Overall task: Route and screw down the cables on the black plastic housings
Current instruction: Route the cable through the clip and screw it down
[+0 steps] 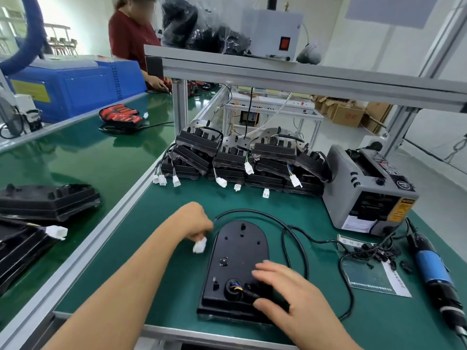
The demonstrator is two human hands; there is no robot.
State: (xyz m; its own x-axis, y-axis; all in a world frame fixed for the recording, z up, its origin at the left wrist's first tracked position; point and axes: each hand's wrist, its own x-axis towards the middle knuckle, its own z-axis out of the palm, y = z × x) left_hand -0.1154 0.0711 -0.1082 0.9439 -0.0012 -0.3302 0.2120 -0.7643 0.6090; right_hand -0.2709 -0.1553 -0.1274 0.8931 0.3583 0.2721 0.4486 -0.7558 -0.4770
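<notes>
A black plastic housing (237,258) lies flat on the green mat in front of me, rounded end pointing away. A black cable (294,246) leaves its near end by a round grommet with coloured wires (233,289) and loops around the right side and the far end. My left hand (195,221) pinches the cable's white connector (200,246) just left of the housing. My right hand (285,291) rests with spread fingers on the housing's near right corner, over the cable exit.
Stacked black housings with white connectors (242,162) fill the back of the mat. A grey tape dispenser (366,188) stands at right. A blue electric screwdriver (434,274) and small black cable clips (379,251) on a paper sheet lie at right. More housings (45,203) sit on the left conveyor.
</notes>
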